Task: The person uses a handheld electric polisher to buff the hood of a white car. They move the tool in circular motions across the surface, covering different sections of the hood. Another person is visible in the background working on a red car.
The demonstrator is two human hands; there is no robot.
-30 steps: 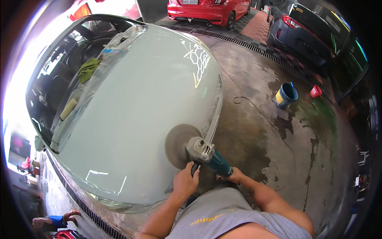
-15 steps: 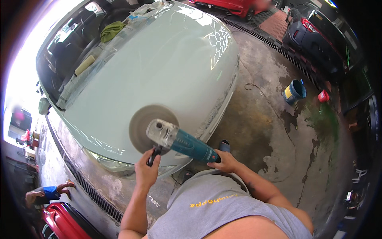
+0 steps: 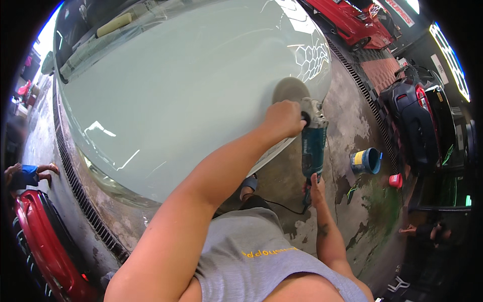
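A teal car polisher (image 3: 313,148) with a metal head lies across the front edge of a pale grey-green car hood (image 3: 191,85). Its round pad (image 3: 291,91) is over the hood near the front edge, blurred as if spinning. My left hand (image 3: 285,119) is closed round the side handle beside the metal head, the arm stretched across the hood's front corner. Lower down, my right hand (image 3: 316,192) grips the rear end of the polisher's body. Most of the side handle is hidden by my left fingers.
A dark power cord (image 3: 286,208) trails by my sandalled foot (image 3: 249,182). Rightward on the wet floor are a blue bucket (image 3: 371,161) and a small red container (image 3: 395,180). A dark car (image 3: 413,118) stands beyond the drain grate (image 3: 375,113). Another person (image 3: 30,175) is at the left.
The polisher has moved right and farther along the hood's front edge, turning more upright, with both hands still on it. My view has shifted and turned with it.
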